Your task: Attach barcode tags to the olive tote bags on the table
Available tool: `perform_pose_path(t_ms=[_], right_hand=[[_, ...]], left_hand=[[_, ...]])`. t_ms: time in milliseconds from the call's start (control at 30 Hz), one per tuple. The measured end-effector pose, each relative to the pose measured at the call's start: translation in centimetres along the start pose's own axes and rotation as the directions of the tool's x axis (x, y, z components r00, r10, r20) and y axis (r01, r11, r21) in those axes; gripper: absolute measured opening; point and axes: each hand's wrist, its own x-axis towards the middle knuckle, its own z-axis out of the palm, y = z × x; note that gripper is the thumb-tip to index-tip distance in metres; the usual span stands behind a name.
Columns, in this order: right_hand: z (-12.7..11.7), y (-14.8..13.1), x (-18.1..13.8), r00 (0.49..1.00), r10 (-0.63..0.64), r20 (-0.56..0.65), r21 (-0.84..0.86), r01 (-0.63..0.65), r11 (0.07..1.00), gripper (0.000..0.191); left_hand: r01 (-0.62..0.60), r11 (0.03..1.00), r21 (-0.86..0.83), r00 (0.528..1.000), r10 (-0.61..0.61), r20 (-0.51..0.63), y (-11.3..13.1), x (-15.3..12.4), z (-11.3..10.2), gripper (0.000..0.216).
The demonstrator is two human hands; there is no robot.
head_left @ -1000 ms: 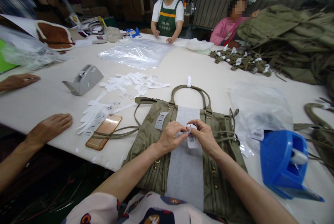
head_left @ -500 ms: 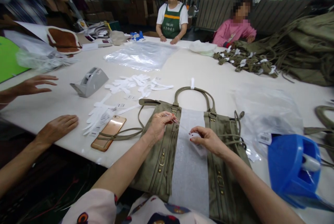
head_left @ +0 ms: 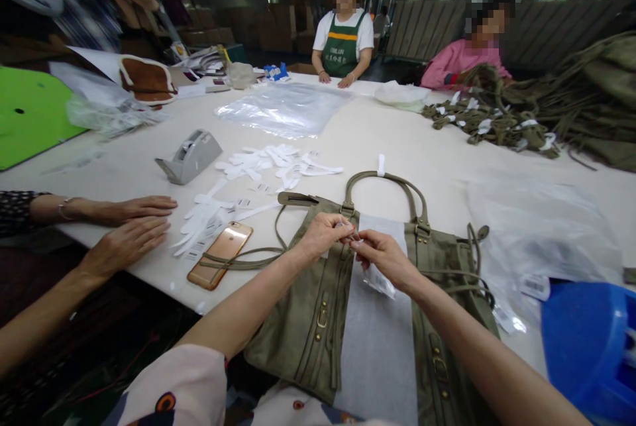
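Over the handbag (head_left: 311, 320), the left hand (head_left: 322, 235) and right hand (head_left: 386, 255), apart half a second earlier, now meet at the fingertips. Left of the handbag, a co-worker's far hand (head_left: 146, 207) has come to rest against the near hand (head_left: 129, 247).

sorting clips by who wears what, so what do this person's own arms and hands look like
The left sleeve is loose and pale pink with a dark and orange print, stopping near the elbow. The right sleeve is out of view. Neither the left grip nor the right grip wears a glove, and no watch or bracelet shows.
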Motion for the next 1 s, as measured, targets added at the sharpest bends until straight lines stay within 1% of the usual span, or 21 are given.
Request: perform_pose_path(t_ms=[33, 67, 100, 133, 167, 200, 233, 267, 300, 333, 367, 400, 433, 467, 500, 533, 600, 700, 767, 867, 1000], right_hand=[[-0.1, 0.2, 0.2, 0.998, 0.027, -0.051, 0.022, -0.026, 0.999, 0.032], [-0.3, 0.3, 0.4, 0.993, 0.043, -0.107, 0.043, -0.039, 0.998, 0.033], [-0.6, 0.4, 0.5, 0.986, 0.052, -0.16, 0.064, -0.043, 0.997, 0.034], [-0.9, 0.5, 0.7, 0.978, 0.063, -0.2, 0.084, -0.047, 0.995, 0.034], [-1.3, 0.5, 0.8, 0.971, 0.077, -0.228, 0.104, -0.054, 0.993, 0.034], [-1.6, 0.5, 1.0, 0.964, 0.09, -0.249, 0.118, -0.062, 0.991, 0.034], [-1.9, 0.5, 1.3, 0.959, 0.103, -0.263, 0.124, -0.073, 0.99, 0.035], [-2.1, 0.6, 1.6, 0.955, 0.117, -0.272, 0.117, -0.088, 0.989, 0.035], [-2.3, 0.8, 1.9, 0.952, 0.127, -0.279, 0.092, -0.106, 0.99, 0.036], [-2.4, 1.0, 2.4, 0.949, 0.13, -0.286, 0.049, -0.121, 0.991, 0.036], [-2.5, 1.2, 2.9, 0.946, 0.125, -0.298, -0.011, -0.135, 0.991, 0.036], [-2.5, 1.5, 3.4, 0.943, 0.115, -0.311, -0.082, -0.147, 0.986, 0.035], [-2.6, 1.8, 4.0, 0.941, 0.101, -0.324, -0.154, -0.158, 0.975, 0.035], [-2.7, 2.1, 4.5, 0.937, 0.088, -0.337, -0.217, -0.168, 0.962, 0.035], [-2.8, 2.3, 5.0, 0.935, 0.077, -0.347, -0.268, -0.178, 0.947, 0.034], [-2.9, 2.5, 5.4, 0.933, 0.07, -0.354, -0.31, -0.187, 0.932, 0.034], [-2.9, 2.7, 6.1, 0.932, 0.059, -0.358, -0.384, -0.205, 0.9, 0.034], [-2.7, 3.0, 6.8, 0.925, 0.046, -0.376, -0.51, -0.248, 0.824, 0.033], [-2.4, 3.2, 7.1, 0.917, 0.038, -0.398, -0.563, -0.277, 0.779, 0.033], [-2.0, 3.6, 7.5, 0.901, 0.035, -0.431, -0.583, -0.308, 0.752, 0.032], [-2.0, 4.0, 7.8, 0.879, 0.051, -0.473, -0.577, -0.354, 0.736, 0.034]], left_hand=[[0.009, 0.999, 0.039, 0.999, -0.007, -0.046, 0.4, 0.5, -1.0, 0.018], [0.01, 0.997, 0.076, 0.989, 0.001, -0.148, 1.1, 1.0, -2.4, 0.018], [0.007, 0.994, 0.109, 0.958, 0.024, -0.287, 1.9, 1.6, -4.1, 0.021], [-0.013, 0.99, 0.142, 0.859, 0.084, -0.505, 2.9, 2.2, -5.9, 0.026], [-0.036, 0.986, 0.165, 0.752, 0.135, -0.645, 3.8, 2.9, -7.7, 0.031], [-0.043, 0.981, 0.187, 0.669, 0.167, -0.724, 4.6, 3.5, -9.4, 0.035], [-0.034, 0.974, 0.224, 0.596, 0.2, -0.778, 5.1, 4.2, -10.6, 0.037], [-0.016, 0.966, 0.26, 0.588, 0.219, -0.779, 5.2, 4.9, -11.4, 0.039], [0.006, 0.956, 0.294, 0.617, 0.228, -0.753, 4.9, 5.6, -11.5, 0.038], [0.032, 0.943, 0.331, 0.678, 0.223, -0.701, 4.2, 6.3, -11.1, 0.035], [0.061, 0.927, 0.37, 0.761, 0.197, -0.619, 3.2, 7.0, -10.2, 0.029], [0.089, 0.908, 0.409, 0.832, 0.158, -0.531, 2.0, 7.7, -8.9, 0.021], [0.128, 0.876, 0.465, 0.894, 0.101, -0.437, 0.8, 8.4, -7.5, 0.014], [0.16, 0.84, 0.518, 0.933, 0.042, -0.357, -0.4, 9.1, -6.1, 0.006], [0.182, 0.811, 0.556, 0.953, -0.006, -0.302, -1.4, 9.9, -4.9, 0.001], [0.197, 0.784, 0.588, 0.965, -0.051, -0.256, -2.2, 10.5, -4.0, 0.003], [0.211, 0.758, 0.617, 0.974, -0.112, -0.195, -3.2, 11.7, -3.1, 0.008], [0.219, 0.752, 0.621, 0.976, -0.17, -0.139, -3.6, 12.8, -3.2, 0.01], [0.229, 0.769, 0.597, 0.973, -0.177, -0.146, -3.8, 13.0, -3.5, 0.011], [0.237, 0.822, 0.518, 0.97, -0.172, -0.171, -4.2, 12.8, -3.4, 0.013], [0.23, 0.883, 0.41, 0.973, -0.194, -0.129, -4.2, 12.3, -3.0, 0.006]])
